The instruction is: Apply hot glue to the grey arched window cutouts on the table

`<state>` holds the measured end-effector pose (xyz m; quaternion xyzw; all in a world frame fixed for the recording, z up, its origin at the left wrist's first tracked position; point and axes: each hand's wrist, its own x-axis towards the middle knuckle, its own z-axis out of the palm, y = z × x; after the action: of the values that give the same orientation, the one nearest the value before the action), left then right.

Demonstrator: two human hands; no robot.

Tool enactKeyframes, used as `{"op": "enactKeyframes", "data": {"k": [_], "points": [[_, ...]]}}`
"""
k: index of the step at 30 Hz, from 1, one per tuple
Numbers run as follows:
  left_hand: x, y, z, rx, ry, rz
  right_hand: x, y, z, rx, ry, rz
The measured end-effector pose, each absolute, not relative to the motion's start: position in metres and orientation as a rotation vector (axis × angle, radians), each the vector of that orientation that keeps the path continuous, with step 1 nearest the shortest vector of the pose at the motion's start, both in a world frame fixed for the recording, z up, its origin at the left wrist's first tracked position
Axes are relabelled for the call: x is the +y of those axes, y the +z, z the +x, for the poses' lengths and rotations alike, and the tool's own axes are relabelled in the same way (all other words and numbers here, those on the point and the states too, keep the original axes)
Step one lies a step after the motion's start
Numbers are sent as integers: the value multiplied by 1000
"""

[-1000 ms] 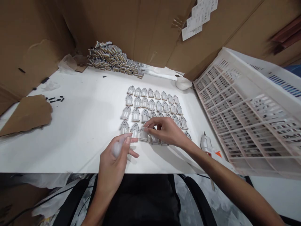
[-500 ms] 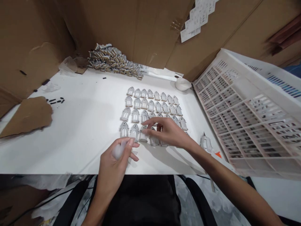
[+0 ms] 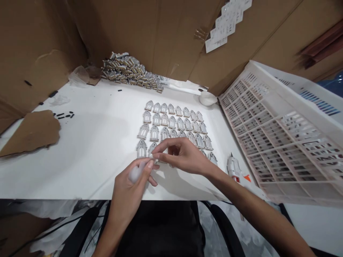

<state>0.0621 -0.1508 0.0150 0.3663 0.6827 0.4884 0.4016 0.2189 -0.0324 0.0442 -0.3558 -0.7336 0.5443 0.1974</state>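
Near the table's front edge, my left hand (image 3: 128, 189) is closed around a translucent white piece (image 3: 135, 172), perhaps thin plastic; its exact kind does not show. The fingertips of my right hand (image 3: 186, 156) pinch together right at the left thumb and forefinger. Something small and pale is between the two hands, too small to name. Beneath and beyond my right hand lie rows of small grey arched window-shaped pieces (image 3: 141, 149), flat on the white table (image 3: 88, 142). My right hand hides part of the nearest rows.
A heap of similar pieces (image 3: 131, 73) lies against the cardboard wall (image 3: 120, 25). A white cup (image 3: 207, 98) stands at the back right. A glue gun (image 3: 234, 169) lies beside a tilted white plastic crate (image 3: 257, 142). Torn cardboard (image 3: 32, 132) and black bits (image 3: 61, 115) are at left.
My right hand has moved left and slightly down, from above the front rows of window pieces to my left fingertips. My left hand has stayed nearly still, holding the translucent piece.
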Motion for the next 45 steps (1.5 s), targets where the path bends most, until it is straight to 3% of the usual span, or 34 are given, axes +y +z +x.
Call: {"op": "enactKeyframes", "data": {"k": [11, 22, 40, 45], "points": [[-147, -2, 44, 1581, 1312, 838, -22, 43, 217, -2122, 1152, -1168], [-145, 5, 32, 1711, 1406, 785, -17, 17, 211, -2159, 1210, -1151], [-144, 5, 33, 1697, 1413, 740, -17, 28, 206, -2305, 1048, -1165], [-147, 11, 35, 1678, 1392, 733, -28, 43, 197, -2221, 1319, -1026]]}}
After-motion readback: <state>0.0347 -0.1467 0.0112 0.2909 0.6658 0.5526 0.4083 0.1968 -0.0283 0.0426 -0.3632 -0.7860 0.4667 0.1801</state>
